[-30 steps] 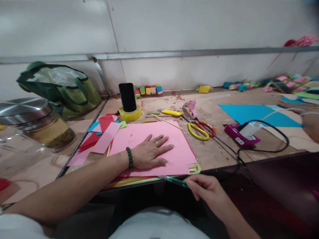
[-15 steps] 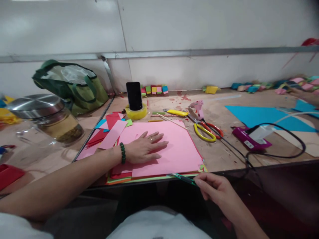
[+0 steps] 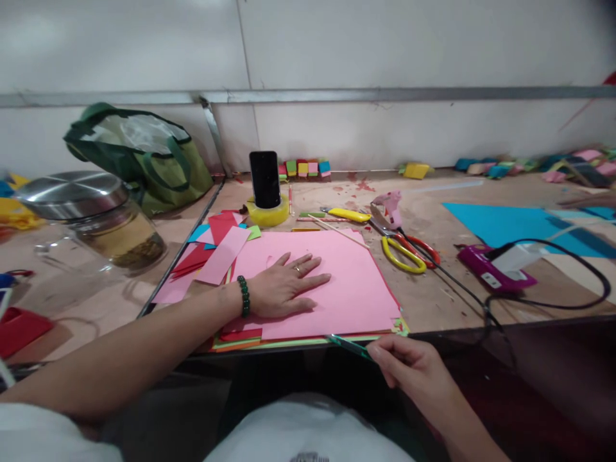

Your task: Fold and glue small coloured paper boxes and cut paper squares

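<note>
My left hand lies flat with fingers spread on a pink sheet, the top of a stack of coloured paper at the table's front edge. Between the fingers of my right hand is a slim green and black tool. Its tip touches or nearly touches the front edge of the stack; which one I cannot tell. Cut strips of pink paper and red paper lie left of the pink sheet. Thin sticks rest along its back edge.
Behind the stack are a phone on a tape roll, a yellow cutter, scissors and a pink glue gun. A power strip with cables lies right. A glass jar and green bag stand left.
The tool in my right hand has shifted slightly left along the front edge of the stack. My left hand stays flat on the pink sheet. The camera view has moved a little.
</note>
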